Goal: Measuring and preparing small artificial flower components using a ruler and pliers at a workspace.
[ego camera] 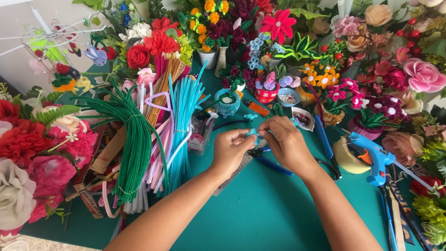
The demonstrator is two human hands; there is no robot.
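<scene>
Head view, looking down on a teal-covered table (260, 214) crowded with craft flowers. At centre, the left hand (230, 149) and the right hand (284, 139) meet above the table, each with thumb and fingertips pinched shut on a small light-blue pipe-cleaner piece (252, 133) held between them. The piece appears as a short fuzzy loop or petal shape, partly hidden by the fingers, so its full form cannot be told. Judged from this, the shaping is at an early stage: only one small bent form is in hand, and nothing like the finished blooms around it has been built up yet. To the left lie supplies: a bundle of green pipe cleaners (134, 139), a bundle of light-blue pipe cleaners (181, 125), and pink and white ones beside them. Just below the hands rest blue-handled pliers (267, 160), untouched. To the right stand a blue glue gun (374, 155) and a roll of tape (346, 155) just beside it. Small finished flower pots (325, 88) line the far side, and large red and pink fabric flowers (32, 153) fill the left edge.
</scene>
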